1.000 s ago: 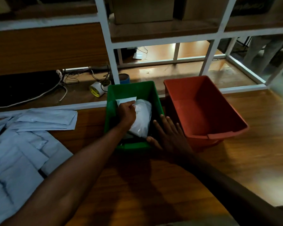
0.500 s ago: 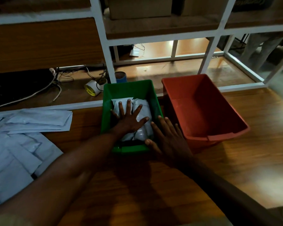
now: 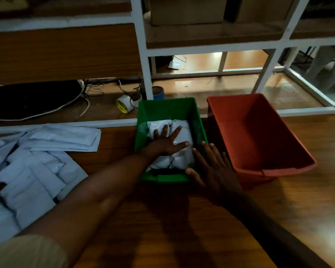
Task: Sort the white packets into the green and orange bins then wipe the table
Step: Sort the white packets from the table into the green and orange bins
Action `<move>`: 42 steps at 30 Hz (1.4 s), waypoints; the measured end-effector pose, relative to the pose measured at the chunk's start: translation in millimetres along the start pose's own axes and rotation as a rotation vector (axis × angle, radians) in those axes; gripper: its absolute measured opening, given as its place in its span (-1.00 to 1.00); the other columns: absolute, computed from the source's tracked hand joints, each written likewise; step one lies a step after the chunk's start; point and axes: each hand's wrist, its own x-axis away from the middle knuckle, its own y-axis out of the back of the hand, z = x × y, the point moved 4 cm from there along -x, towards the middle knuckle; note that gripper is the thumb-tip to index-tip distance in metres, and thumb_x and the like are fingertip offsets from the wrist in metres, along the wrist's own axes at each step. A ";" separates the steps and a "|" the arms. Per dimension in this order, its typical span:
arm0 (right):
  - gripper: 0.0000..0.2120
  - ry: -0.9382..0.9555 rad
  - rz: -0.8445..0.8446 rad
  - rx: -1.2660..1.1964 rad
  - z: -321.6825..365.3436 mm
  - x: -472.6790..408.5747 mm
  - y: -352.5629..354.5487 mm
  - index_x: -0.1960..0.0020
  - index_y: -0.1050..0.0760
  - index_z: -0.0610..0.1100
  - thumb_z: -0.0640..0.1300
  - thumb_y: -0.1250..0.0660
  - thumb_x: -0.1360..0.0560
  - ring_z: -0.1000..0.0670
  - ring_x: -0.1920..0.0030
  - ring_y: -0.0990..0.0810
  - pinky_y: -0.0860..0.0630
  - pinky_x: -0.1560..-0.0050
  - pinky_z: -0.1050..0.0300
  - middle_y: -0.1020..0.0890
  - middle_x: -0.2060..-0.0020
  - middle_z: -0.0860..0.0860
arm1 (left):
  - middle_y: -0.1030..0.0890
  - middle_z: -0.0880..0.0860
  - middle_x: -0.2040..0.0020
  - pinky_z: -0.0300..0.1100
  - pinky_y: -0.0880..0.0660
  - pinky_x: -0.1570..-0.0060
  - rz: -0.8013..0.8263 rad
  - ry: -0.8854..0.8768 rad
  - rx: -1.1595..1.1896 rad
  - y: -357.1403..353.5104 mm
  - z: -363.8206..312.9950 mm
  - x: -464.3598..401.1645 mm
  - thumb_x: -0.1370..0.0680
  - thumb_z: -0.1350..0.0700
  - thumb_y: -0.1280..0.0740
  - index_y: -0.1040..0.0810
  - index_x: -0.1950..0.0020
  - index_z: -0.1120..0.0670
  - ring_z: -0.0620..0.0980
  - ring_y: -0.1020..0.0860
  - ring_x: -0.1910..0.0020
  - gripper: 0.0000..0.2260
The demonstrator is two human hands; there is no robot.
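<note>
A bundle of crumpled white plastic packets (image 3: 179, 149) lies inside the green rectangular plastic bin (image 3: 168, 108), which stands on the brown wooden table (image 3: 182, 219) just past the middle of the view. The left hand (image 3: 165, 143) lies flat on top of that bundle, palm down, fingers straight and spread wide, the thumb pointing toward 3 o'clock; its forearm comes in from 7 o'clock over the bin's near rim, with a pale sleeve (image 3: 27, 252) at the lower left corner. The right hand (image 3: 214, 169) rests against the bin's near right corner, fingers straight and close together pointing toward 11 o'clock, thumb along the near rim, holding nothing; its arm runs in from 5 o'clock. At 3 o'clock of the green bin, just beside it, stands the orange rectangular plastic bin (image 3: 259, 171), tilted a little. At 9 o'clock, well apart, a loose heap of flat white packets (image 3: 27, 171) covers the table's left side. Beyond the bins, at 12 o'clock, rises a white-framed wooden shelf unit (image 3: 143, 55); on its low board sit a white-and-yellow tape roll (image 3: 124, 106), a blue tape roll (image 3: 158, 92) and tangled cables (image 3: 85, 97).
</note>
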 end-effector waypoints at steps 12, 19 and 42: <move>-0.41 0.454 -0.351 -0.211 77.8 9.2 30.0 -0.46 -0.43 -0.18 0.22 -0.10 -0.65 -0.23 -0.48 -0.37 -0.37 -0.40 -0.23 -0.42 -0.46 -0.20 | -0.26 0.07 -0.56 -0.01 -0.19 -0.51 -0.556 -0.232 0.097 84.9 29.3 243.0 -0.55 -0.28 -0.25 -0.20 -0.57 -0.02 0.01 -0.19 -0.55 -0.33; -0.46 0.632 -0.266 -0.302 168.3 18.8 0.7 -0.45 -0.44 -0.17 0.17 -0.15 -0.64 -0.20 -0.41 -0.42 -0.38 -0.39 -0.10 -0.46 -0.42 -0.19 | -0.31 -0.01 -0.54 0.01 -0.31 -0.44 -0.675 0.047 0.147 38.9 116.6 356.9 -0.56 -0.26 -0.25 -0.26 -0.55 -0.06 -0.08 -0.24 -0.53 -0.39; -0.32 0.524 0.459 0.181 347.3 -145.7 -171.6 -0.61 -0.07 0.18 0.38 -0.12 -0.57 -0.19 -0.58 -0.08 -0.09 -0.53 -0.17 -0.08 -0.62 -0.07 | 0.08 0.06 -0.63 0.23 0.23 -0.50 -0.380 0.524 -0.087 14.4 365.2 350.8 -0.41 -0.56 0.17 0.03 -0.61 -0.08 0.13 0.20 -0.59 -0.11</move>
